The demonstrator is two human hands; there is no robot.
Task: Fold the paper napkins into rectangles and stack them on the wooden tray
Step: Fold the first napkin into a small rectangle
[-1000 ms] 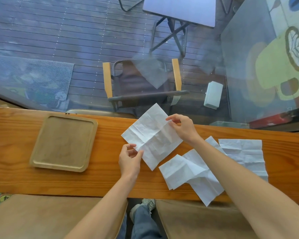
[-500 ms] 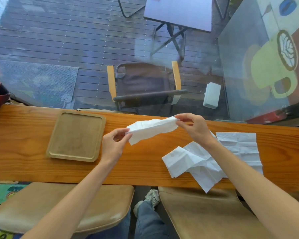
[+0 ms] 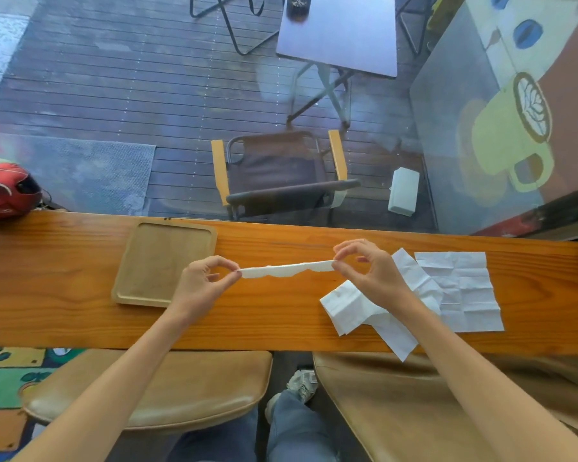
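A white paper napkin (image 3: 286, 270) hangs edge-on above the wooden counter, stretched level between both hands so it shows only as a thin strip. My left hand (image 3: 202, 285) pinches its left end, my right hand (image 3: 369, 270) pinches its right end. The wooden tray (image 3: 164, 261) lies bare on the counter just left of my left hand. To the right lie more napkins: a flat creased one (image 3: 461, 288) and a loose crumpled pile (image 3: 357, 308) that reaches over the near edge, partly hidden by my right forearm.
The long wooden counter (image 3: 64, 295) runs left to right against a glass pane. A red helmet (image 3: 5, 190) sits at its far left end. Two tan padded stools (image 3: 187, 388) stand below the near edge, with my legs between them.
The napkin went from lying spread open on the counter to being lifted and folded over, now pulled taut edge-on between both hands. The view shifted left, bringing the helmet in.
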